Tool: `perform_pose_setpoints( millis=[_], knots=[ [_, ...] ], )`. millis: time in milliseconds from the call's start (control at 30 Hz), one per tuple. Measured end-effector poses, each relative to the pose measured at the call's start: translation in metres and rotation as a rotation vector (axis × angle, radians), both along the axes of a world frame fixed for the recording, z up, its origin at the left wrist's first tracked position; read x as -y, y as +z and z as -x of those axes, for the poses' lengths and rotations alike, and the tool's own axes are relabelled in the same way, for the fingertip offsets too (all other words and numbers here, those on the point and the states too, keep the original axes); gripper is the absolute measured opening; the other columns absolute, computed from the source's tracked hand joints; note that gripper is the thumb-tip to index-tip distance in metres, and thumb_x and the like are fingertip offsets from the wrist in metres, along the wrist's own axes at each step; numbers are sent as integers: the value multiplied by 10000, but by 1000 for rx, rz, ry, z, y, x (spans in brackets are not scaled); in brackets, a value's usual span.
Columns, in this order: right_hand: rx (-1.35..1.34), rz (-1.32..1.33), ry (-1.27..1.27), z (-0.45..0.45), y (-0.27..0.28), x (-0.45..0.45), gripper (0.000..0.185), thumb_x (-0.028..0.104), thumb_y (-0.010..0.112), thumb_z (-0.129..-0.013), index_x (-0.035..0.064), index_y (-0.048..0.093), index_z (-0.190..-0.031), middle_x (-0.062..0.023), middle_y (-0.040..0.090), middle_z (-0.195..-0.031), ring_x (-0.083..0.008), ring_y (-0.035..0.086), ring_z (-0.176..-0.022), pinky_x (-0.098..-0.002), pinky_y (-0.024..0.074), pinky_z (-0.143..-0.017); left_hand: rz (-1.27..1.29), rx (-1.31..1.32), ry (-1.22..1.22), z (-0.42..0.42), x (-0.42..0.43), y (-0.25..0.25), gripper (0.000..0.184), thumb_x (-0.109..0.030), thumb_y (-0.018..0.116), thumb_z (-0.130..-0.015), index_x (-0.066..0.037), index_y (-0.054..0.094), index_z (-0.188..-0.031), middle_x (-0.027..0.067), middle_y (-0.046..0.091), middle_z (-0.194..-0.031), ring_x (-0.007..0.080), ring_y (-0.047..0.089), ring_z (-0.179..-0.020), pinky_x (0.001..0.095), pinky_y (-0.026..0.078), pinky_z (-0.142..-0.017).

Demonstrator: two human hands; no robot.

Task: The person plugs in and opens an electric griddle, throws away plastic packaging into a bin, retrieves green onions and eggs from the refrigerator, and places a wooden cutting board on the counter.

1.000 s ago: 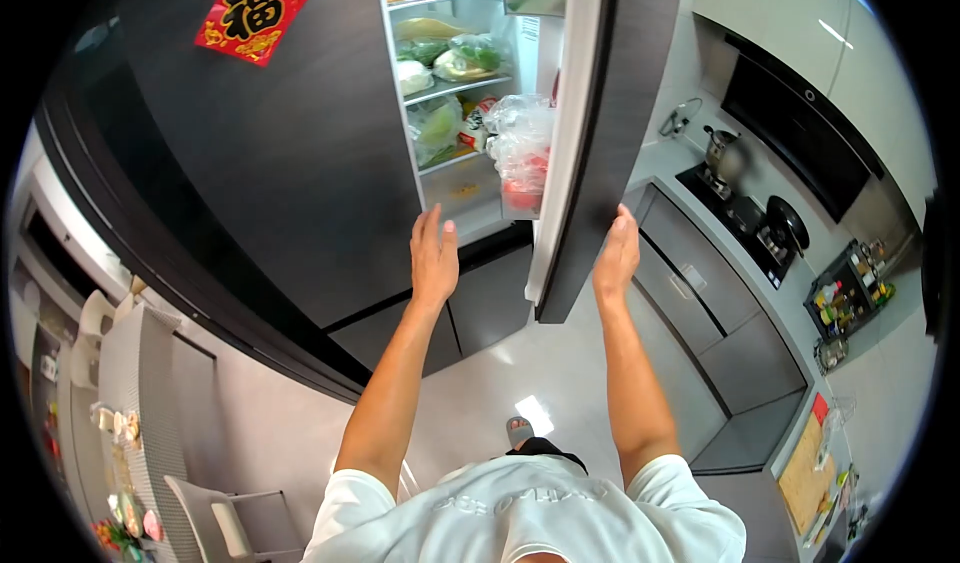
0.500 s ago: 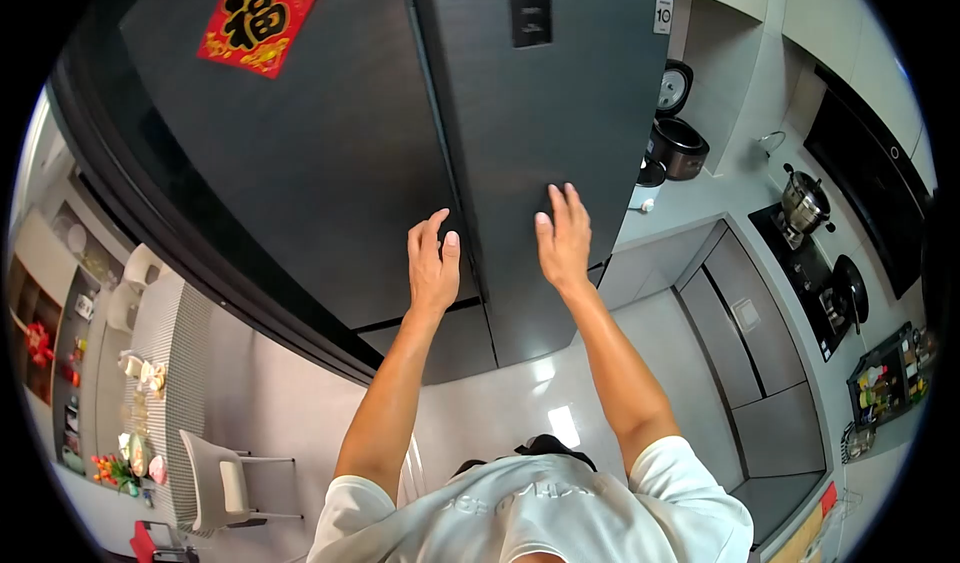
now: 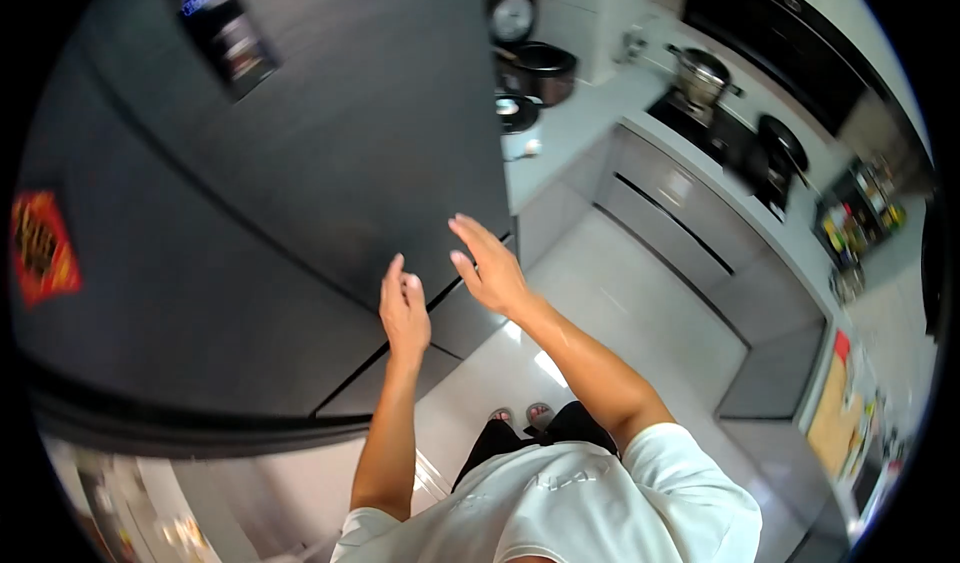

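A large dark grey refrigerator (image 3: 370, 133) fills the left and middle of the head view, its doors closed. In front of its lower part is my left hand (image 3: 405, 313), fingers stretched upward and holding nothing. My right hand (image 3: 490, 271) is raised near the fridge's right edge, fingers extended and thumb apart, with nothing in it. Whether either hand touches the door I cannot tell. A red and gold paper sign (image 3: 45, 246) is stuck on the left door. The lit control panel (image 3: 220, 28) on the right door is blurred.
Right of the fridge, an open-lidded rice cooker (image 3: 545, 71) stands on the counter (image 3: 580, 113). A steel pot (image 3: 702, 78) and a dark pan (image 3: 782, 143) are at the stove. Further right are a condiment rack (image 3: 860, 218) and a cutting board (image 3: 832, 423). Grey cabinets (image 3: 690, 213) run below.
The view has turned right, so the fridge and red sign have shifted left and more kitchen shows. My hands have come closer together. Both remain empty, and the doors stay closed.
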State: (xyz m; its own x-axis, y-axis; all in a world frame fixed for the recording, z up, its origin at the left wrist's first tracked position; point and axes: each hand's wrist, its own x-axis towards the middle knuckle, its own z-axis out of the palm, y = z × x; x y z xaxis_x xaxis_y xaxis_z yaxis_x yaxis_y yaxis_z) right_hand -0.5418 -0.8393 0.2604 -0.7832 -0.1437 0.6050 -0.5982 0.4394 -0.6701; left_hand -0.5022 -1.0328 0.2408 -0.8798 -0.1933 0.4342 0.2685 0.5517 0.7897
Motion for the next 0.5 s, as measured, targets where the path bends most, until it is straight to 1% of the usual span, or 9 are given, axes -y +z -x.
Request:
perform_pose_setpoints(
  millis=[100, 167, 200, 233, 267, 333, 400, 467, 500],
  knots=[
    [137, -86, -258, -54, -59, -66, 452, 167, 639, -1028, 81, 556, -1464, -194, 570, -1509, -384, 615, -1305, -453, 509, -1089, -33, 129, -233, 6, -55, -60, 439, -223, 548, -1090, -20, 556, -1480, 145, 648, -1147, 269, 638, -1016, 386, 526, -897],
    [473, 37, -353, -112, -100, -120, 426, 176, 642, -1029, 79, 579, -1439, -185, 594, -1477, -357, 688, -1175, -425, 560, -1008, 7, 243, -368, -5, -96, -93, 420, -242, 546, -1098, -26, 579, -1457, 147, 662, -1177, 262, 652, -1034, 372, 525, -917],
    [508, 58, -454, -144, -114, -145, 400, 176, 647, -1024, 75, 606, -1409, -187, 618, -1440, -343, 707, -1120, -414, 577, -968, 54, 258, -444, -11, -118, -102, 411, -256, 541, -1105, -25, 596, -1441, 145, 672, -1192, 250, 661, -1047, 354, 522, -937],
    [543, 82, -555, -178, -124, -166, 375, 176, 651, -1019, 71, 633, -1378, -189, 641, -1403, -329, 726, -1066, -402, 593, -928, 2, 308, -533, -23, -145, -101, 401, -268, 541, -1104, -31, 606, -1420, 171, 669, -1202, 277, 669, -1056, 366, 529, -938],
    [551, 91, -614, -210, -131, -185, 375, 176, 651, -1019, 71, 633, -1378, -189, 641, -1403, -329, 726, -1066, -402, 593, -928, 4, 318, -593, -34, -168, -106, 401, -268, 541, -1104, -31, 606, -1420, 171, 669, -1202, 277, 669, -1056, 366, 529, -938],
    [703, 75, -856, -274, -136, -214, 335, 159, 657, -1003, 53, 677, -1319, -188, 681, -1330, -322, 730, -1055, -393, 603, -895, 41, 337, -834, -57, -216, -120, 396, -250, 563, -1090, -43, 600, -1425, 166, 648, -1195, 288, 672, -1050, 401, 553, -889],
    [710, 139, -1044, -328, -133, -234, 322, 145, 656, -990, 40, 693, -1292, -184, 700, -1293, -329, 733, -1040, -395, 604, -889, 38, 298, -1016, -85, -267, -130, 383, -245, 571, -1085, -41, 612, -1407, 166, 644, -1202, 289, 670, -1054, 396, 556, -875],
    [638, 263, -1072, -377, -144, -256, 318, 148, 647, -995, 42, 692, -1292, -177, 703, -1288, -330, 733, -1031, -402, 603, -888, 67, 246, -1131, -113, -322, -138, 355, -242, 569, -1085, -42, 644, -1368, 146, 665, -1182, 256, 665, -1037, 364, 556, -836],
    [628, 290, -1160, -404, -145, -267, 318, 148, 647, -995, 42, 692, -1292, -177, 703, -1288, -330, 733, -1031, -402, 603, -888, 128, 240, -1201, -133, -350, -132, 343, -230, 575, -1080, -43, 651, -1357, 143, 661, -1176, 250, 659, -1029, 356, 551, -826]
  ],
)
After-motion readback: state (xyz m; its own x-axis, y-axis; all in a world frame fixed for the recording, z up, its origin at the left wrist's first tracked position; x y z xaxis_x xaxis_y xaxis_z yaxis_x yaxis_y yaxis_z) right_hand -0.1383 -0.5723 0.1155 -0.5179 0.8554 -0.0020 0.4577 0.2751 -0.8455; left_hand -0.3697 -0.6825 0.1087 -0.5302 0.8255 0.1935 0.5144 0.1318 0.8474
